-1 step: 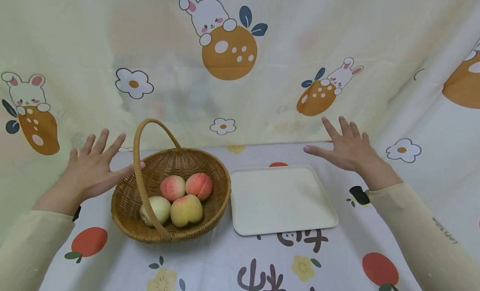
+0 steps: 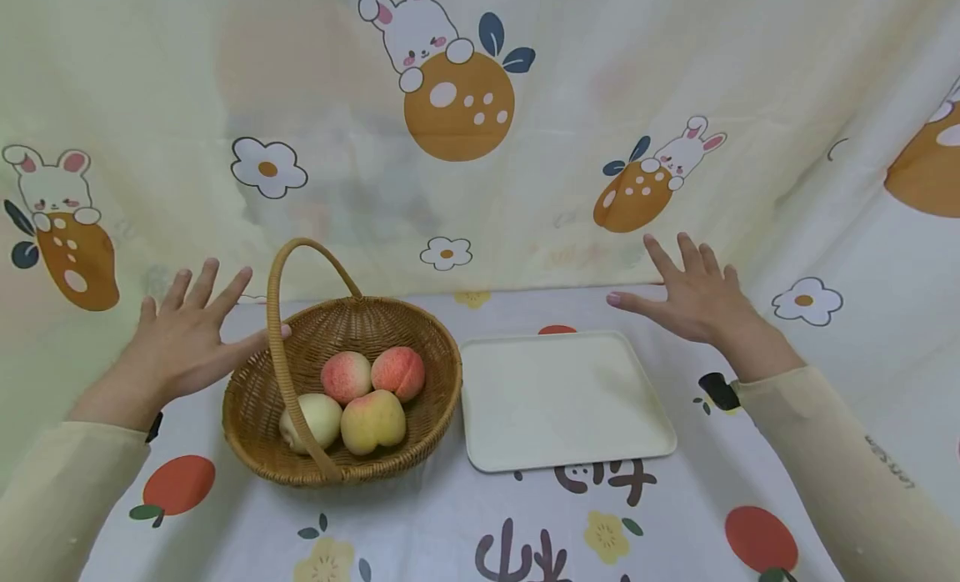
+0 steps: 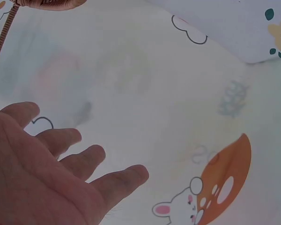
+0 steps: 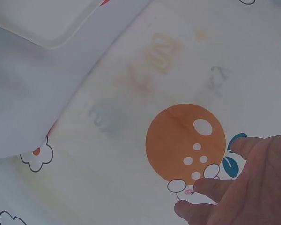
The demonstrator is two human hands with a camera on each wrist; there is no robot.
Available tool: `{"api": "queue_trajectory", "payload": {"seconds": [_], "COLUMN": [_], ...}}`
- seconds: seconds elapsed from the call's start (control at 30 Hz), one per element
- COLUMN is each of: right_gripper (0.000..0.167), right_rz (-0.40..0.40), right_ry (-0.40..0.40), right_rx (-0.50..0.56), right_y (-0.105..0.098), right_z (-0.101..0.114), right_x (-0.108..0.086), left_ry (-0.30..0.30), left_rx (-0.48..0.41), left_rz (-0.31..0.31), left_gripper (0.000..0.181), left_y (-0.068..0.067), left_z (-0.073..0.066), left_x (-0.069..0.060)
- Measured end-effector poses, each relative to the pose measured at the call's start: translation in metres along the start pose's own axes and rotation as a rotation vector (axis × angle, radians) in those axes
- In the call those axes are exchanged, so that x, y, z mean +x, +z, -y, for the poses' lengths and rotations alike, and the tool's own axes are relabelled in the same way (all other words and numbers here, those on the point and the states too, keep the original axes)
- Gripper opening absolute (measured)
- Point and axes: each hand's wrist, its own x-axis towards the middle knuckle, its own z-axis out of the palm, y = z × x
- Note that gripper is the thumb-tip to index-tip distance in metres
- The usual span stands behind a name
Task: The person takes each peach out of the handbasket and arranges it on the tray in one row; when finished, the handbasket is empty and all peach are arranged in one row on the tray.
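In the head view, a brown wicker basket with one tall handle stands left of centre. Inside lie two pink-red peaches, a left one and a right one, a yellow peach and a pale greenish-white fruit, partly behind the handle. My left hand is held up at the basket's left, fingers spread. Its thumb tip lines up with the handle; I cannot tell whether they touch. My right hand hovers, fingers spread and holding nothing, beyond the far right corner of a white tray.
A white printed tablecloth lies under the basket and tray, which sit side by side with their edges close. Behind them hangs a pale curtain with rabbits and flowers printed on it. Part of the tray shows in the right wrist view.
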Motion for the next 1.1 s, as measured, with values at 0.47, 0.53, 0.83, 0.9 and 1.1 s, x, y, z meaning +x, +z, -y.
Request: {"api": "queue_trajectory", "payload": {"seconds": [0.47,0.53,0.83,0.9,1.1], "right_gripper": [0.106,0.102,0.091,0.09,0.084], "right_rz": [0.003,0.007,0.029,0.055,0.158], "right_ry": [-0.114,-0.166,-0.442,-0.473,-0.52], "right_rx": [0.196,0.296,0.719,0.769,0.829], "right_y": [0.008,0.013,0.045,0.05,0.067], "right_z": [0.038,0.05,0.136,0.157,0.21], "right_x": [-0.003,-0.002,0.009,0.008,0.002], "left_ry": [0.008,-0.001,0.015,0.033,0.043], "left_rx": [-0.189,-0.238,-0.318,-0.349,-0.535], "left_rz": [0.139,0.16,0.207,0.224,0.281], "left_gripper": [0.085,0.083,0.082,0.085,0.092], "left_y": [0.012,0.016,0.038,0.043,0.055], "left_z": [0.011,0.014,0.02,0.019,0.017], "left_x": [-0.008,-0.012,-0.025,-0.028,-0.033]}}
